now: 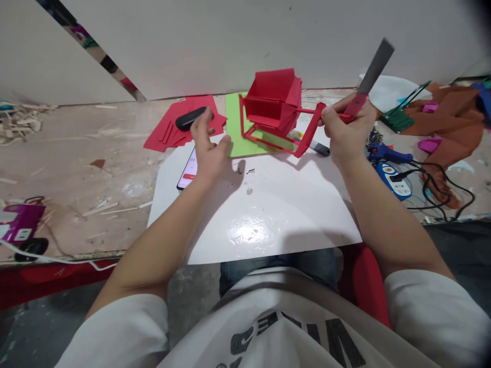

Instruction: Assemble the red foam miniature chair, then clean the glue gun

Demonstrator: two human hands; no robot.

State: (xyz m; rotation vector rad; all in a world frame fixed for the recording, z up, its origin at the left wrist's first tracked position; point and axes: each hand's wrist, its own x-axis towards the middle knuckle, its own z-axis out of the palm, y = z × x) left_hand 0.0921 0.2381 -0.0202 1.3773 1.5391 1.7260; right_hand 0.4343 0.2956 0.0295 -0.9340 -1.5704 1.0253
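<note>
My right hand (pixel 347 128) is closed round a red-handled tool with a long, flat grey blade (pixel 376 66) pointing up and away. Its thumb and fingertips also pinch the end of a red paper wheel model (pixel 274 99), whose paddles sit on an axle in a red frame. The model is over a lime-green sheet (pixel 238 140). My left hand (pixel 210 145) holds nothing, its fingers apart and bent, left of the model. Close to it are a black oblong object (pixel 190 118) and a phone (pixel 188 168), partly covered by the hand.
Red paper sheets (pixel 164 128) lie behind the phone. A white board (pixel 268 220) covers the table in front of me. A grey cutter (pixel 320 148) lies beneath the model. At right are a blue glue gun (pixel 391 153), a power strip (pixel 401 188), cables and brown paper (pixel 456 117).
</note>
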